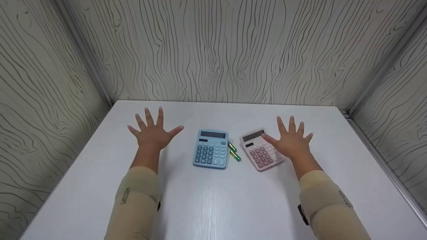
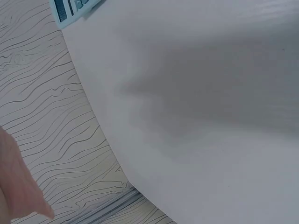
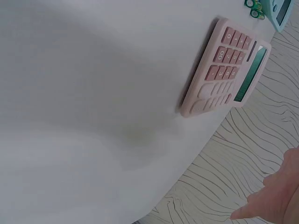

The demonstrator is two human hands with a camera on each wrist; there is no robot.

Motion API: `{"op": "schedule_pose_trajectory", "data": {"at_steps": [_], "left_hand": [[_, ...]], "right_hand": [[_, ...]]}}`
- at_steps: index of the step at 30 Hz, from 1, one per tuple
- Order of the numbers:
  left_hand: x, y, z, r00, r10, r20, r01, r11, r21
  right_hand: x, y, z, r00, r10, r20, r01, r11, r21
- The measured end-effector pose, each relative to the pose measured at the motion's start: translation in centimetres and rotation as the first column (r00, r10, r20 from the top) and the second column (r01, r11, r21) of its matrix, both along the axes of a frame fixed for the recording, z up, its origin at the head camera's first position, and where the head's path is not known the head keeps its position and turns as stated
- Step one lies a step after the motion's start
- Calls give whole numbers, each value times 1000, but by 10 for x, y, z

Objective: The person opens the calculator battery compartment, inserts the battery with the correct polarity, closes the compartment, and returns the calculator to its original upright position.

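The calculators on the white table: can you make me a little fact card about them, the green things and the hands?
Table: white
Blue calculator: face up, left of the green things in the head view
Pink calculator: face up, turned at an angle, partly hidden by a hand in the head view
Green cylinders: two, between the calculators, look like batteries
Left hand: fingers spread, holding nothing
Right hand: fingers spread, holding nothing

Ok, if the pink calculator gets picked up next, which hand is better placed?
Probably the right hand: it is open and empty, and in the head view its thumb overlaps the pink calculator. The left hand, also empty, is farther off, on the other side of the blue calculator.
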State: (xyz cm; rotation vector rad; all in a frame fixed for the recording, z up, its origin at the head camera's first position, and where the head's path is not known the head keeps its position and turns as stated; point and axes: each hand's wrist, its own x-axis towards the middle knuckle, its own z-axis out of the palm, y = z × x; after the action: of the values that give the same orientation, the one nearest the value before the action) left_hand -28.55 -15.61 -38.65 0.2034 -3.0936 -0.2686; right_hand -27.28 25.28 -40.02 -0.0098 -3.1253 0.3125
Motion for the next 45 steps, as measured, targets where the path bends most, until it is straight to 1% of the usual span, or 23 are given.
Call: {"op": "schedule_pose_trajectory", "data": {"at_steps": [5, 8, 13, 15, 18, 21, 25, 27, 29, 30, 32, 36, 38, 41, 42, 45], "left_hand": [[1, -1, -2, 1000, 18, 17, -19, 997, 76], [2, 1, -4, 999, 34, 28, -37, 992, 121], [5, 7, -9, 998, 41, 45, -50, 975, 216], [5, 10, -11, 998, 41, 57, -54, 965, 257], [6, 15, -14, 996, 40, 79, -63, 951, 303], [7, 20, -19, 994, 35, 103, -68, 938, 339], [8, 27, -27, 992, 24, 122, -70, 921, 383], [9, 31, -31, 992, 23, 124, -72, 911, 406], [10, 34, -35, 992, 23, 127, -77, 897, 436], [10, 36, -37, 991, 28, 130, -85, 887, 454], [11, 39, -41, 990, 39, 139, -103, 865, 490], [12, 47, -50, 986, 53, 159, -135, 814, 565], [13, 50, -55, 984, 58, 167, -148, 789, 596], [14, 54, -64, 981, 73, 177, -171, 753, 636], [15, 56, -67, 980, 79, 182, -179, 743, 644], [16, 62, -74, 978, 86, 189, -191, 727, 659]], "right_hand": [[-1, -17, -4, 999, 23, 28, -20, 997, -80], [-2, -29, -6, 997, 31, 64, -23, 991, -130], [0, -48, -7, 991, 29, 130, -1, 977, -214], [2, -54, -8, 991, 27, 133, 7, 969, -248], [4, -64, -12, 993, 31, 112, 3, 956, -293], [6, -73, -17, 994, 34, 106, 5, 936, -352], [9, -86, -24, 990, 31, 138, 31, 905, -425], [10, -91, -29, 989, 29, 148, 41, 895, -445], [12, -97, -33, 988, 29, 154, 45, 890, -454], [12, -99, -35, 988, 25, 155, 49, 889, -456], [13, -104, -40, 988, 11, 156, 65, 877, -475], [17, -114, -51, 986, -26, 164, 108, 848, -518], [19, -119, -57, 985, -25, 170, 115, 834, -540], [22, -126, -65, 982, -13, 186, 116, 825, -554], [24, -128, -68, 981, -8, 192, 116, 822, -558], [27, -134, -74, 975, -5, 221, 132, 816, -563]]}}
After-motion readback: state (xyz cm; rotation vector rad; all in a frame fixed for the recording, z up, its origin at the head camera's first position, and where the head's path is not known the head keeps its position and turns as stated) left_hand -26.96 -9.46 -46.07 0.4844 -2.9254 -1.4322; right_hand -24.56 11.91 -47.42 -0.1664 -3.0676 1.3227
